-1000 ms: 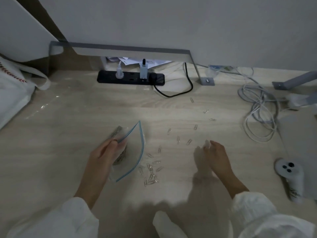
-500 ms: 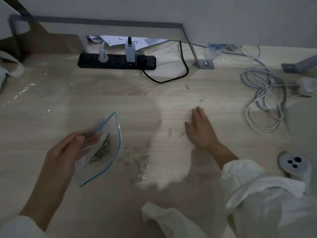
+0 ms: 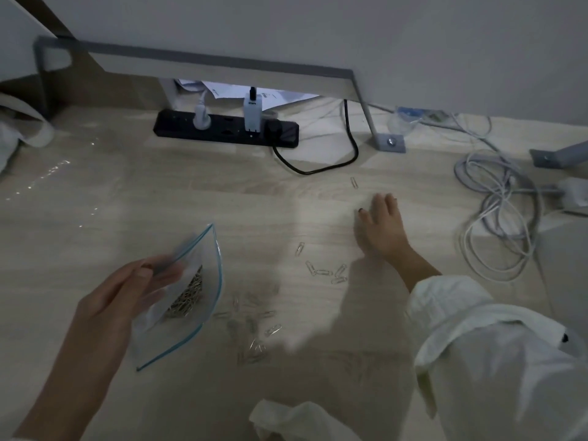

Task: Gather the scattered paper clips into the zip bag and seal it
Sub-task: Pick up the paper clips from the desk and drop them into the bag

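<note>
Right hand (image 3: 381,230) lies palm down on the pale wooden floor (image 3: 127,202) with fingers straight and spread, holding nothing. A second ago it was nearer the body beside the middle clips. It has since stretched outward, towards one far clip (image 3: 353,182) lying just beyond its fingertips.

Left hand (image 3: 127,297) pinches the upper edge of the clear zip bag (image 3: 203,316), which is raised and tilted with its mouth still unsealed. A heap of bagged clips (image 3: 187,296) already sits inside. The bag has barely moved.

The reach probably means the person is raking the outlying clips back towards the bag. Much remains to be done. A loose cluster of clips (image 3: 324,272) lies between the two hands, and a denser scatter of clips (image 3: 254,332) lies just beside the bag's lower corner.

Farther out, a black power strip (image 3: 226,128) sits against the wall, and its black cable (image 3: 334,160) loops near the far clip. A tangle of white cables (image 3: 496,218) lies to the right, well apart from the clips. Dim light and the arm's shadow make the nearest clips hard to see.
</note>
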Demonstrator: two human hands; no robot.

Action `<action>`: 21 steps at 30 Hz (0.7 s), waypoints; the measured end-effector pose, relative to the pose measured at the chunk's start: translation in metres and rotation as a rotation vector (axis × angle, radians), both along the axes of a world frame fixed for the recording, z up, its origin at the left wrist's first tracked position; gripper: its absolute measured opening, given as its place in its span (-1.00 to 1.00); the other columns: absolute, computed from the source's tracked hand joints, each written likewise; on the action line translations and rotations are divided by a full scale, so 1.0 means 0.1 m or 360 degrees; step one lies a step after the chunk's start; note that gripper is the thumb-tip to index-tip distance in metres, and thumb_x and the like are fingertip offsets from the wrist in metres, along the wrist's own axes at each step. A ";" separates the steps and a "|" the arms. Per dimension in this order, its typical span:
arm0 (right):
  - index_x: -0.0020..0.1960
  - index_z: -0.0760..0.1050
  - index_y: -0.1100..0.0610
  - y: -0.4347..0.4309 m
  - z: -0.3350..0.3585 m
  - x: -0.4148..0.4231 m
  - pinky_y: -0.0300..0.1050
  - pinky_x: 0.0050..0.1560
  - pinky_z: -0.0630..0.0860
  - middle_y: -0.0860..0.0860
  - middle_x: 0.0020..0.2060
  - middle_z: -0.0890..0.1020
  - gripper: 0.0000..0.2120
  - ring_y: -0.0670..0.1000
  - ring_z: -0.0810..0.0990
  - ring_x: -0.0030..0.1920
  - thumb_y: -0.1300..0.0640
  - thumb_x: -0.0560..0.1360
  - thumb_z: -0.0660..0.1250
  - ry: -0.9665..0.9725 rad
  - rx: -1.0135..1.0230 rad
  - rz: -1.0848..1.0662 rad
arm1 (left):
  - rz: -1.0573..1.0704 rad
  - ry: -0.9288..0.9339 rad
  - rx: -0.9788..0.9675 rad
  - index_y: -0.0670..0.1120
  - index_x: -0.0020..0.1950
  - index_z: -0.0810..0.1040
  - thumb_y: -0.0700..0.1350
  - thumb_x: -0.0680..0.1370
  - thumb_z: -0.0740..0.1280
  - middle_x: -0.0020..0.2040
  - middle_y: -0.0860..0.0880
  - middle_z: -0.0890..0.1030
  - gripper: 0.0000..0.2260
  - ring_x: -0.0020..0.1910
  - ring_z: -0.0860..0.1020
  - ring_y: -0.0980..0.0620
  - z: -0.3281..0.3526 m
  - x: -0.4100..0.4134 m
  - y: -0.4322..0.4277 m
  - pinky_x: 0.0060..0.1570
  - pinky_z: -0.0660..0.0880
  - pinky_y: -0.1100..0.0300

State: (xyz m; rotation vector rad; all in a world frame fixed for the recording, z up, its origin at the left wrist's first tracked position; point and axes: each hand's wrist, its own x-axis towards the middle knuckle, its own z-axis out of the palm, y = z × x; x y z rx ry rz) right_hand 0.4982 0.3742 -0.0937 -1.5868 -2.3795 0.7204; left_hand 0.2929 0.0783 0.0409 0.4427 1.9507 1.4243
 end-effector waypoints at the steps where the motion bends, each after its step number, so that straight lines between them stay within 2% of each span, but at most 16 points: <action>1: 0.27 0.32 0.28 -0.12 0.00 -0.05 0.29 0.26 0.34 0.45 0.23 0.38 -0.56 0.45 0.33 0.27 -0.02 0.55 0.07 -0.0019 -0.0031 0.0039 | 0.0009 0.0002 0.0003 -0.10 0.08 0.58 -0.18 0.60 0.11 -0.04 0.11 0.68 -0.75 0.00 0.61 0.19 0.00 -0.01 0.00 0.06 0.47 0.37; 2: 0.37 0.24 0.30 -0.28 0.02 -0.10 0.15 0.42 0.17 0.36 0.38 0.25 -0.49 0.34 0.19 0.41 -0.02 0.57 0.09 -0.0052 -0.0083 0.0108 | 0.0020 -0.0006 0.0005 -0.10 0.08 0.58 -0.18 0.60 0.11 -0.04 0.11 0.68 -0.75 0.01 0.60 0.18 0.00 -0.03 -0.01 0.08 0.46 0.34; 3: 0.44 0.15 0.29 -0.46 0.02 -0.13 0.00 0.48 -0.01 0.25 0.46 0.14 -0.46 0.20 0.06 0.48 0.00 0.57 0.11 -0.0048 -0.0112 0.0192 | 0.0027 -0.0022 0.0003 -0.11 0.08 0.58 -0.17 0.60 0.11 -0.04 0.11 0.68 -0.75 0.02 0.60 0.16 0.00 -0.04 0.00 0.09 0.46 0.32; 5: 0.47 0.08 0.22 -0.77 0.04 -0.16 -0.17 0.46 -0.12 0.09 0.50 0.08 -0.45 0.03 -0.01 0.51 -0.01 0.58 0.12 0.0058 -0.0068 0.0445 | 0.0036 -0.0040 0.0008 -0.11 0.09 0.58 -0.17 0.60 0.11 -0.04 0.10 0.68 -0.75 0.03 0.60 0.16 0.01 -0.06 0.00 0.08 0.46 0.35; 6: 0.47 0.10 0.19 -0.81 0.01 -0.14 -0.18 0.46 -0.10 0.04 0.49 0.10 -0.46 -0.01 0.00 0.50 -0.02 0.58 0.11 0.0088 -0.0030 0.0564 | 0.0039 -0.0046 0.0007 -0.12 0.08 0.58 -0.18 0.60 0.11 -0.04 0.10 0.68 -0.75 0.02 0.61 0.17 0.02 -0.07 0.00 0.07 0.47 0.38; 8: 0.46 0.17 0.16 -0.65 -0.03 -0.20 -0.08 0.49 -0.02 0.01 0.46 0.15 -0.50 -0.01 0.05 0.49 -0.02 0.59 0.09 0.0049 0.0015 0.0586 | 0.0051 -0.0064 0.0020 -0.11 0.07 0.59 -0.16 0.59 0.12 -0.05 0.11 0.68 -0.75 0.00 0.61 0.20 0.03 -0.08 0.02 0.03 0.47 0.42; 10: 0.40 0.22 0.24 -0.32 -0.07 -0.34 0.12 0.46 0.13 0.16 0.44 0.22 -0.51 0.13 0.11 0.48 -0.03 0.58 0.03 -0.0058 0.0097 0.0368 | 0.0049 -0.0092 0.0051 -0.10 0.05 0.59 0.00 0.52 0.18 -0.06 0.12 0.69 -0.72 -0.02 0.61 0.23 0.04 -0.10 0.04 0.01 0.48 0.44; 12: 0.36 0.22 0.30 0.00 0.03 -0.46 0.16 0.40 0.18 0.27 0.42 0.21 -0.54 0.21 0.10 0.47 0.03 0.57 0.07 -0.0139 0.0024 0.0153 | 0.0064 -0.0110 0.0063 -0.10 0.04 0.59 0.16 0.33 0.22 -0.08 0.11 0.69 -0.55 -0.03 0.62 0.23 0.04 -0.11 0.04 0.00 0.49 0.43; 13: 0.37 0.19 0.30 0.08 0.06 -0.51 0.14 0.43 0.13 0.26 0.44 0.16 -0.54 0.19 0.05 0.48 0.06 0.57 0.10 -0.0172 -0.0071 0.0112 | 0.0085 -0.0106 0.0056 -0.10 0.04 0.60 0.16 0.33 0.23 -0.08 0.10 0.70 -0.55 -0.03 0.62 0.21 0.03 -0.12 0.04 0.00 0.49 0.41; 15: 0.43 0.10 0.27 0.12 0.11 -0.57 0.07 0.46 0.07 0.21 0.48 0.08 -0.49 0.17 0.03 0.49 0.04 0.57 0.09 -0.0268 -0.0168 0.0109 | 0.0095 -0.0085 0.0031 -0.10 0.05 0.60 -0.01 0.52 0.19 -0.07 0.07 0.70 -0.73 0.00 0.62 0.16 -0.01 -0.14 0.01 0.02 0.49 0.37; 17: 0.46 0.08 0.27 -0.04 0.08 -0.58 0.08 0.47 0.06 0.20 0.48 0.08 -0.47 0.17 0.05 0.48 0.02 0.58 0.07 -0.0273 -0.0160 0.0218 | 0.0064 -0.0053 0.0003 -0.10 0.06 0.60 -0.17 0.59 0.13 -0.06 0.07 0.70 -0.76 0.01 0.62 0.15 -0.03 -0.17 -0.03 0.05 0.48 0.37; 19: 0.44 0.13 0.29 -0.34 -0.01 -0.54 0.12 0.48 0.06 0.21 0.47 0.12 -0.45 0.19 0.07 0.48 0.00 0.57 0.06 -0.0171 -0.0075 0.0394 | 0.0050 -0.0026 -0.0023 -0.09 0.07 0.60 -0.18 0.59 0.13 -0.05 0.05 0.70 -0.75 0.03 0.62 0.14 -0.03 -0.23 -0.06 0.10 0.48 0.32; 21: 0.46 0.14 0.22 -0.74 -0.08 -0.48 0.03 0.48 -0.04 0.15 0.49 0.12 -0.46 0.13 0.02 0.50 -0.06 0.58 0.03 -0.0096 -0.0016 0.0581 | 0.0047 -0.0023 -0.0039 -0.09 0.07 0.60 -0.17 0.59 0.14 -0.03 0.01 0.69 -0.76 0.06 0.61 0.10 -0.03 -0.26 -0.08 0.17 0.48 0.20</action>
